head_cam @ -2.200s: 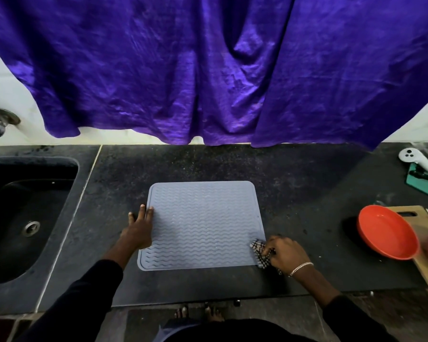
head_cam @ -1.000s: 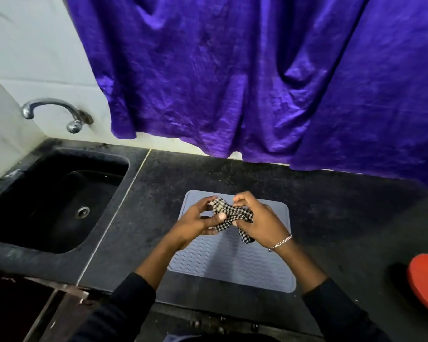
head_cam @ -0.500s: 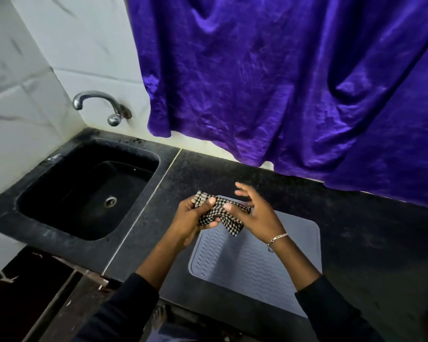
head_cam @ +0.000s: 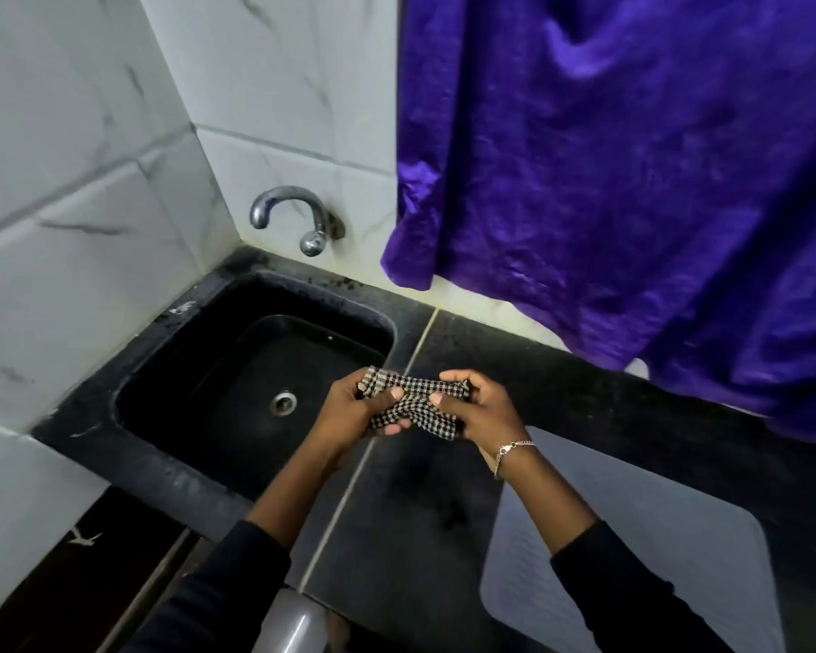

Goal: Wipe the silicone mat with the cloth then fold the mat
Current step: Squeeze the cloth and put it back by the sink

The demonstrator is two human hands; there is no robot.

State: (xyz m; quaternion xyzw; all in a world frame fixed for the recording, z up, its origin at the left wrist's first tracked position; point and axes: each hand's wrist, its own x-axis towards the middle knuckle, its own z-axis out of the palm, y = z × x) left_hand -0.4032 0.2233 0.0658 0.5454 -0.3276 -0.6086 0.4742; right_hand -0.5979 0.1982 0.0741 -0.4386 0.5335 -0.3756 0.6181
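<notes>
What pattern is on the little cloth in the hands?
Small black-and-white checks on the cloth, seen in the head view.

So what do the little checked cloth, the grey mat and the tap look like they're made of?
The checked cloth looks like thin woven fabric: it bunches and creases between both hands. The grey mat seems to be soft matte silicone or rubber, with faint wavy ridges and rounded corners. The tap looks like polished metal, probably chrome-plated, judging by its bright reflections.
</notes>
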